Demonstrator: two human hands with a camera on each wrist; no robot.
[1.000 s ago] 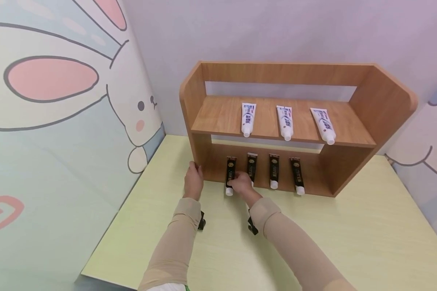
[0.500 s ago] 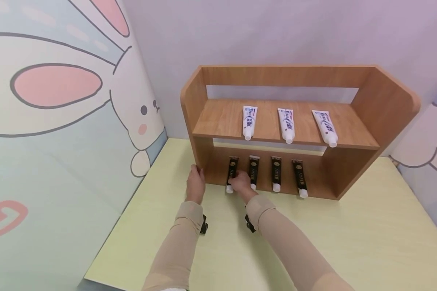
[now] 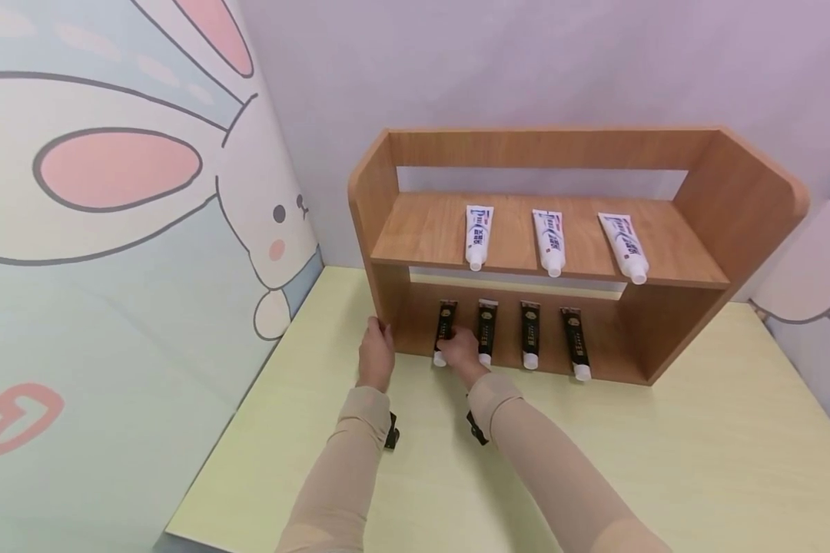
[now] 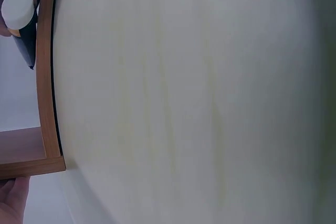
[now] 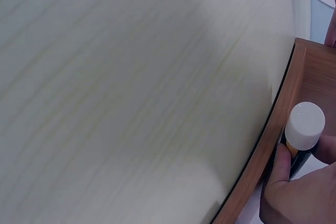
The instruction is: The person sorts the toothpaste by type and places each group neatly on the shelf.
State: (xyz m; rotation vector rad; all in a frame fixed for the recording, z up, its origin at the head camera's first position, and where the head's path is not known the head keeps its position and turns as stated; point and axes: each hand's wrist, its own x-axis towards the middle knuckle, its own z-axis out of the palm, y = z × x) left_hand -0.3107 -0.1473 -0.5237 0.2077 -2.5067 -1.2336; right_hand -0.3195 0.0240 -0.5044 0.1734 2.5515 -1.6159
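My right hand (image 3: 462,349) pinches the leftmost black toothpaste tube (image 3: 446,322) near its white cap, thumb on one side and fingers on the other. The tube lies on the lower board of a wooden shelf (image 3: 553,150), cap toward me. In the right wrist view the white cap (image 5: 305,125) stands out above the thumb (image 5: 281,163). My left hand (image 3: 376,355) rests against the outer face of the shelf's left side panel; in the left wrist view only part of that hand (image 4: 13,203) shows. Several black tubes lie in a row, one (image 3: 486,330) just beside my right hand.
On the upper board lie three white toothpaste tubes, left (image 3: 479,236), middle (image 3: 549,242) and right (image 3: 625,247), caps forward. The shelf stands on a pale yellow table (image 3: 719,461) against the back wall. A wall with a painted rabbit (image 3: 270,253) borders the left side.
The leftmost black tube has slid a little deeper onto the lower board, with my right hand on it. My left hand stays at the side panel. The head view has shifted slightly.
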